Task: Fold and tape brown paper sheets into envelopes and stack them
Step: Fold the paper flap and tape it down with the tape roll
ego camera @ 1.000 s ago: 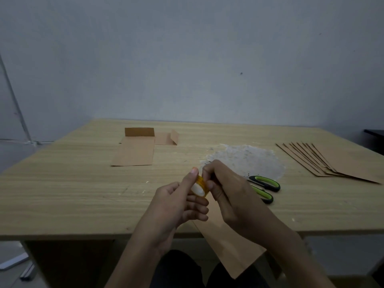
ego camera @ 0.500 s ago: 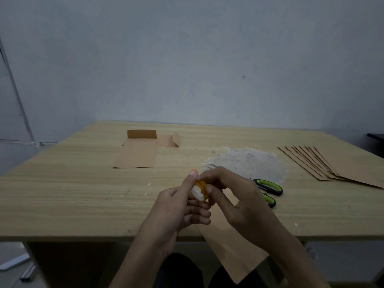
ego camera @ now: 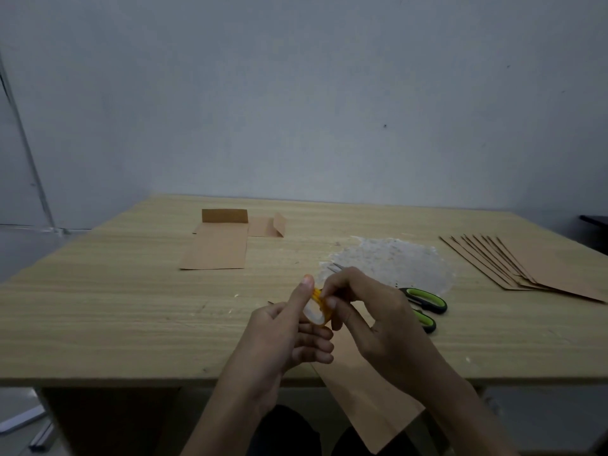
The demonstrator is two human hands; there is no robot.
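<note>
My left hand (ego camera: 286, 334) grips a small orange tape roll (ego camera: 316, 309) above the table's front edge, thumb up along its side. My right hand (ego camera: 371, 320) pinches at the roll's rim with thumb and forefinger. A folded brown paper sheet (ego camera: 365, 403) lies under my hands and hangs over the table's front edge. A fanned pile of brown sheets (ego camera: 533, 268) lies at the right. A folded envelope with its flap up (ego camera: 217, 245) lies at the back left, and a smaller folded piece (ego camera: 266, 225) sits beside it.
Green-handled scissors (ego camera: 424, 304) lie just right of my right hand, partly hidden by it. A whitish patch of residue (ego camera: 394, 261) marks the wooden table (ego camera: 98, 307) behind the hands. A grey wall stands behind the table.
My right hand's fingers have shifted on the tape roll's rim. The view has tilted slightly; both hands stay in the same place.
</note>
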